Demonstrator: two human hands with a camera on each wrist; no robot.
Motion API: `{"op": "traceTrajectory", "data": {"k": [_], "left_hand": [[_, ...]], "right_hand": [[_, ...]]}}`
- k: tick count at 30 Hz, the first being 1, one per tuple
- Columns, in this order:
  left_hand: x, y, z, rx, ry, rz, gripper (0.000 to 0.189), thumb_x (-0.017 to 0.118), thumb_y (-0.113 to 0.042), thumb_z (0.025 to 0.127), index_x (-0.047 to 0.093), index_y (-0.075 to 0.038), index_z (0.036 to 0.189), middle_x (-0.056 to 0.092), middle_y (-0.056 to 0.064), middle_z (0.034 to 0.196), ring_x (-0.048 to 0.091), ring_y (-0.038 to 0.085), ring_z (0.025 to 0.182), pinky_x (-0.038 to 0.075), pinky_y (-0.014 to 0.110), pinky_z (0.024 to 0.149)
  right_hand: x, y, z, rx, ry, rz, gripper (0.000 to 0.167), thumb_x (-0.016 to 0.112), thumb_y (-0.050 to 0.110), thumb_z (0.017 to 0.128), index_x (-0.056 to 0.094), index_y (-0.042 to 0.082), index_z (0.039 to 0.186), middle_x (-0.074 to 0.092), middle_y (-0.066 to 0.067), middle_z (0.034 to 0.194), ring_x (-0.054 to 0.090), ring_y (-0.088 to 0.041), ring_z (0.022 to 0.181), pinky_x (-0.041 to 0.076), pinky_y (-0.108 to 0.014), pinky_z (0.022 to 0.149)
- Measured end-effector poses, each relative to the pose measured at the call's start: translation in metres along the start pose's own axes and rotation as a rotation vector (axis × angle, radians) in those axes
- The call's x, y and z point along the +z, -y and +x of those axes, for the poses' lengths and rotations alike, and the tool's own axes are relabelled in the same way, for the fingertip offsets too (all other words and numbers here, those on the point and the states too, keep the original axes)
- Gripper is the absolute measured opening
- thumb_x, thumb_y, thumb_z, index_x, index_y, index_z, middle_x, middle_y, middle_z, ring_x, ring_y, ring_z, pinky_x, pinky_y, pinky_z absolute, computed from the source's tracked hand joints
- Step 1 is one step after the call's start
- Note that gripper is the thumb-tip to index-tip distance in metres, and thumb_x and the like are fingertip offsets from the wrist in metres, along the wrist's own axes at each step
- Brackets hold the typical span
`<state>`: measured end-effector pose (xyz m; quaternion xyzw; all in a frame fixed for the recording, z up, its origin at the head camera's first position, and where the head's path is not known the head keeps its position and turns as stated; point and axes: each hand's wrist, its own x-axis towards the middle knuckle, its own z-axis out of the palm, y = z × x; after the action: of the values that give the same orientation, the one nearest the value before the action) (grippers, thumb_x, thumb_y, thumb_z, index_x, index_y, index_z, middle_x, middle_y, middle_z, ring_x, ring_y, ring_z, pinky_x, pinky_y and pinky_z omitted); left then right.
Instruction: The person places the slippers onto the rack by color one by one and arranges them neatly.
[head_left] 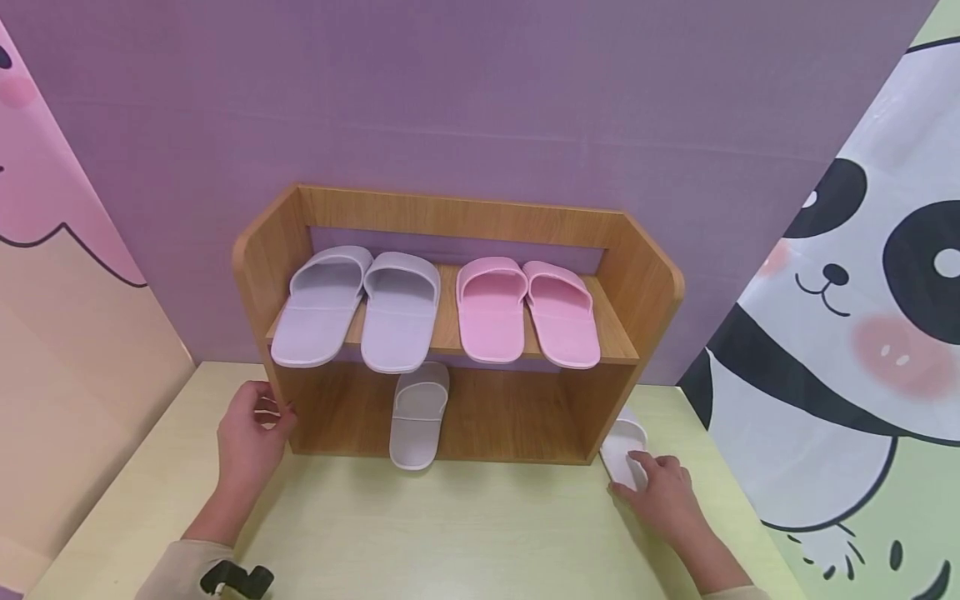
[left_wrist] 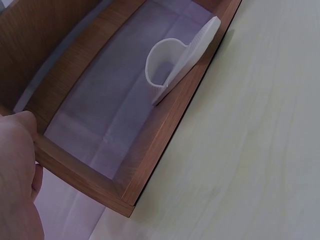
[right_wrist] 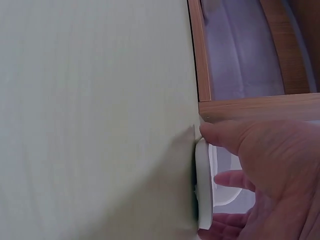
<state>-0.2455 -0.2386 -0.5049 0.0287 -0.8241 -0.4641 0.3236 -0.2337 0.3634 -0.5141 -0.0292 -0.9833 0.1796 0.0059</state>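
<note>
My left hand grips the left side panel of a small wooden shoe rack; in the left wrist view its thumb lies on the panel's front edge. Beyond the rack's right side, my right hand pinches the near end of a white slipper low over the table. The right wrist view has the thumb and fingers at opposite edges of that slipper. On the lower shelf stands one pale grey slipper. The upper shelf bears a lavender pair and a pink pair.
The rack stands on a pale wooden table against a purple backdrop. A panda picture covers the right wall, and a pink cartoon panel stands at the left.
</note>
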Motion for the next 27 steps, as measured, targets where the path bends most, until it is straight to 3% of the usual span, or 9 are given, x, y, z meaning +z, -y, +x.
{"op": "traceTrajectory", "data": {"k": [8,16,21,23,27], "left_hand": [[0.0006,0.0002,-0.0005,0.003,0.000,-0.018,0.030,0.080,0.005,0.092,0.064,-0.001,0.117,0.070,0.013,0.107,0.062,-0.002,0.088,0.048,0.004,0.077],[0.0009,0.0006,-0.0005,-0.005,0.002,-0.010,0.030,0.078,0.006,0.092,0.062,0.000,0.117,0.069,0.014,0.106,0.070,0.023,0.091,0.047,0.004,0.077],[0.0007,-0.0010,-0.0004,0.002,-0.003,-0.010,0.030,0.078,0.007,0.092,0.062,0.000,0.116,0.069,0.015,0.106,0.065,0.006,0.088,0.047,0.004,0.077],[0.0007,-0.0015,-0.0005,0.004,-0.004,-0.009,0.031,0.078,0.008,0.092,0.062,0.000,0.117,0.069,0.015,0.106,0.062,0.000,0.087,0.048,0.004,0.077],[0.0009,-0.0017,-0.0008,0.006,-0.004,-0.009,0.031,0.078,0.009,0.091,0.062,0.001,0.116,0.069,0.015,0.105,0.062,0.000,0.087,0.048,0.004,0.077]], "right_hand": [[0.0023,-0.0043,-0.0020,-0.024,0.008,-0.038,0.073,0.088,0.043,0.093,0.064,-0.003,0.145,0.055,-0.041,0.124,0.050,-0.060,0.121,0.049,-0.068,0.097],[0.0003,-0.0019,-0.0006,-0.025,-0.004,-0.039,0.071,0.089,0.041,0.091,0.067,-0.003,0.142,0.064,-0.029,0.104,0.052,-0.054,0.110,0.046,-0.059,0.089],[0.0008,0.0016,-0.0006,-0.005,-0.039,-0.007,0.065,0.089,0.036,0.091,0.070,-0.005,0.137,0.067,-0.020,0.089,0.053,-0.052,0.110,0.045,-0.057,0.087],[0.0018,0.0014,-0.0006,0.014,-0.060,0.032,0.062,0.088,0.033,0.090,0.071,-0.006,0.135,0.066,-0.021,0.089,0.052,-0.053,0.110,0.045,-0.057,0.086],[0.0047,0.0008,0.0000,0.045,-0.105,0.099,0.059,0.086,0.030,0.089,0.071,-0.007,0.132,0.064,-0.030,0.101,0.050,-0.057,0.117,0.048,-0.062,0.091]]}}
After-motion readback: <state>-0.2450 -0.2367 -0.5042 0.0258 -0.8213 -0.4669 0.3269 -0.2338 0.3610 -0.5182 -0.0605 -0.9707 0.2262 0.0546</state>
